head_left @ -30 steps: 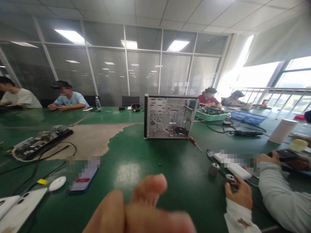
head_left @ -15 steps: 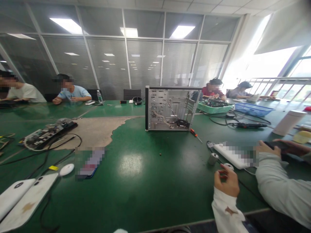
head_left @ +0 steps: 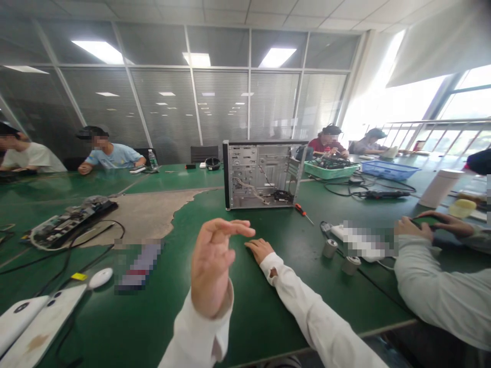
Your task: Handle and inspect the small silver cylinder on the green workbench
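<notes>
My left hand point(head_left: 215, 263) is raised over the table in front of me, palm inward, holding nothing, its fingers stretched out to the right and the thumb apart. Beyond it my right hand point(head_left: 263, 250) rests low on the green tabletop, fingers drawn together and tips down on the surface. Whatever lies under those fingertips is hidden. An open computer case point(head_left: 264, 176) stands upright past both hands, with loose cables and a black fan inside. A screwdriver point(head_left: 303, 212) with an orange and black handle lies by its lower right corner.
Two metal cylinders point(head_left: 351, 265) and a white power strip point(head_left: 360, 243) lie right, near another person's hands point(head_left: 414, 230). Green point(head_left: 332, 173) and blue baskets point(head_left: 389, 170) stand farther back. Left are a circuit assembly point(head_left: 72, 222), cables, a phone point(head_left: 140, 268) and white devices point(head_left: 53, 327).
My left hand has come up into view. My right hand has moved from beside the cylinders to mid-table, where a small brass-coloured piece lay. The view has shifted slightly.
</notes>
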`<state>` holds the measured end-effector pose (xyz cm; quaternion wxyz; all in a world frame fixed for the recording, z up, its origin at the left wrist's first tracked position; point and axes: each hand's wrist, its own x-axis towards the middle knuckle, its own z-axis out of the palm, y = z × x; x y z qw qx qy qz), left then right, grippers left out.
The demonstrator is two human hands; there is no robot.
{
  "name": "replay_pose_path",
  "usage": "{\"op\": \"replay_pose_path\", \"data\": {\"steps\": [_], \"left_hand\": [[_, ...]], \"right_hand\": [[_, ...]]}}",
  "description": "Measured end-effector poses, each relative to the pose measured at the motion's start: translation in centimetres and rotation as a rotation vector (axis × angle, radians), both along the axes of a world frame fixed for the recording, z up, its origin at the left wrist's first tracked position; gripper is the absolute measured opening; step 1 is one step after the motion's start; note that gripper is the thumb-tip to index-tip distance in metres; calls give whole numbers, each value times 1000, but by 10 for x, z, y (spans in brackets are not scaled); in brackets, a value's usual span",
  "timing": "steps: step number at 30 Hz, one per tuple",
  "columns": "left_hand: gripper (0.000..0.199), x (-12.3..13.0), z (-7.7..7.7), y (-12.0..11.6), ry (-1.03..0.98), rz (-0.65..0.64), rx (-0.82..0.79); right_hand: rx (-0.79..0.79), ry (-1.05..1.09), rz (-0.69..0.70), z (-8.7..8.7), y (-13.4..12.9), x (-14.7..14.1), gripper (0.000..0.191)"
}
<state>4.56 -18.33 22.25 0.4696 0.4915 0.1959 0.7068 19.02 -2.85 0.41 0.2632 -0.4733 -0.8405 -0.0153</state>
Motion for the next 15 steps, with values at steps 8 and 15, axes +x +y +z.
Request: {"op": "replay_pose_path", "data": {"steps": [8, 15], "left_hand": [[29, -64, -145, 139, 1, 77, -594], [25, -79, -207, 163, 93, 281, -639]], "right_hand": [[38, -21, 42, 2, -18, 26, 27], [261, 263, -721, 24, -51, 166, 28]]}}
